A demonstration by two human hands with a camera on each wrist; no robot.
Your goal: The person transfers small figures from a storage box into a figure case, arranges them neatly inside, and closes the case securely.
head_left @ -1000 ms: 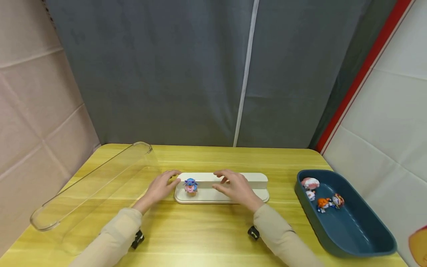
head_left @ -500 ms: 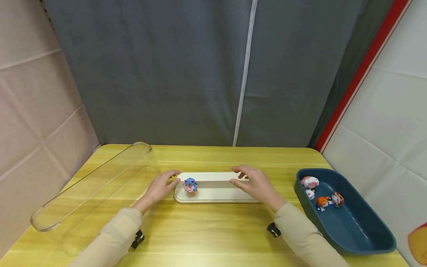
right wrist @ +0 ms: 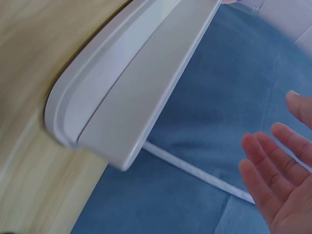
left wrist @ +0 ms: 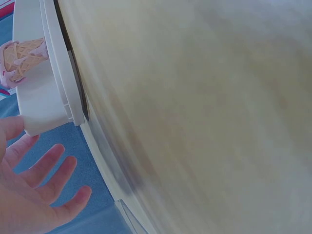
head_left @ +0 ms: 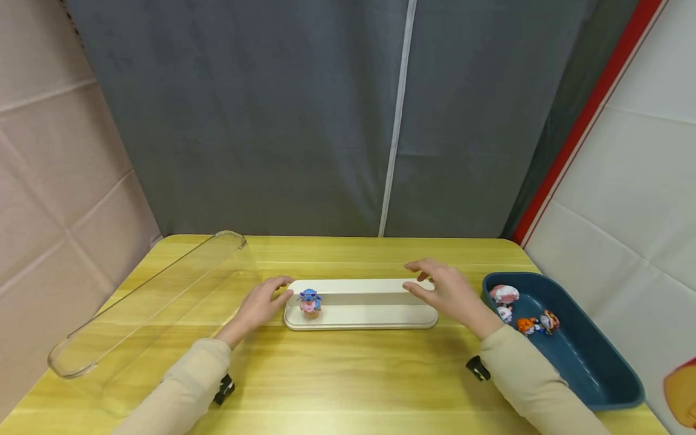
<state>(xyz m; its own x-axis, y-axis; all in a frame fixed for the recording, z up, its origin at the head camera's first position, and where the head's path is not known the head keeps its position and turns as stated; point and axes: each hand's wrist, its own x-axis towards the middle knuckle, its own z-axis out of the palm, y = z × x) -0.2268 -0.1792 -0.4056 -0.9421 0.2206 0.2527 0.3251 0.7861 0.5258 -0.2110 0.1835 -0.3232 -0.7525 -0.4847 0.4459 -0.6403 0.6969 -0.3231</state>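
A long white stepped display base (head_left: pixel 359 315) lies on the table in the head view. On its left end stands a small blue and pink figurine (head_left: pixel 310 302) with a waffle-cone bottom (left wrist: pixel 27 57). My left hand (head_left: pixel 262 305) is at the base's left end; in the left wrist view the thumb and index finger meet its corner, the other fingers spread. My right hand (head_left: pixel 447 294) hovers near the base's right end, fingers relaxed with nothing in them. In the right wrist view this hand (right wrist: pixel 285 187) is apart from the base (right wrist: pixel 141 92).
A dark blue bin (head_left: pixel 589 362) at the right holds several small figurines, among them an orange one (head_left: pixel 525 326) and a pink-white one (head_left: pixel 504 294). A long clear plastic cover (head_left: pixel 157 302) lies slanted at the left. A grey curtain (head_left: pixel 272 121) hangs behind the table (head_left: pixel 348 374).
My right hand has moved right, from above the middle of the base to its right end, nearer the blue bin. The left hand and the figurine on the base have stayed in place.
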